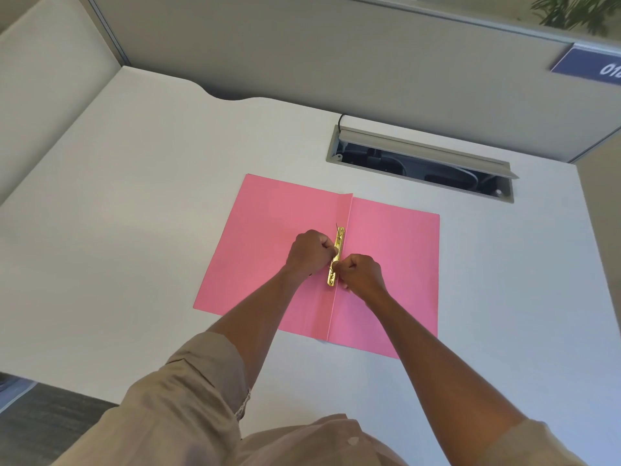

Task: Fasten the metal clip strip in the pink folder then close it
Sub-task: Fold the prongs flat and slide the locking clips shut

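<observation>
The pink folder (262, 237) lies open and flat on the white desk, its spine fold running toward me. A gold metal clip strip (339, 245) sits along the fold near the middle. My left hand (309, 252) presses on the strip's middle from the left, fingers curled. My right hand (361, 272) pinches the strip's near part from the right, fingers closed on it. A thin prong stands up at the strip's far end. The strip's middle is partly hidden by my fingers.
A cable tray (423, 163) with its grey lid raised is set into the desk beyond the folder. Partition walls (302, 55) enclose the desk at the back and sides. The desk's near edge (67, 388) drops to dark carpet at lower left.
</observation>
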Demonstrator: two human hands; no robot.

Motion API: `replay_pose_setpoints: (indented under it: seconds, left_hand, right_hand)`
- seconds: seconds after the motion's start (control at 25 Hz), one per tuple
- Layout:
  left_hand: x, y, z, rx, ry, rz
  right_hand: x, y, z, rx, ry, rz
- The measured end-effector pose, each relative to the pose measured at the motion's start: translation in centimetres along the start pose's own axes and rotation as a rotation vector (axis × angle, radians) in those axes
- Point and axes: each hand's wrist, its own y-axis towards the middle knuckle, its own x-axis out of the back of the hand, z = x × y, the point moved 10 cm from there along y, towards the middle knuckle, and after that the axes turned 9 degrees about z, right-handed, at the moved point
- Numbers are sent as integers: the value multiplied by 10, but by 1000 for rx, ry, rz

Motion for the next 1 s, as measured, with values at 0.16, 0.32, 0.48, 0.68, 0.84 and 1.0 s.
replay_pose_setpoints:
  seconds: [0.16, 0.32, 0.48, 0.68, 0.84, 1.0]
  left_hand:
    - [2, -5, -3, -35, 74, -74]
    - [-2, -7, -5, -57, 136, -83]
    - [-4, -8, -3, -56, 208, -100]
    - [-2, -9, -7, -48, 252, -108]
    - [-4, -9, -10, -74, 263, -119]
    - [-2, -10, -12, -104, 297, -130]
  right_hand:
    - [2, 1, -4, -35, -59, -35]
    - [3, 3, -6, -59, -69, -45]
    - [0, 5, -7, -77, -92, -46]
    - [30, 15, 16, 76, 47, -202]
    - [37, 26, 40, 194, -28, -205]
    - [38, 36, 44, 204, -140, -196]
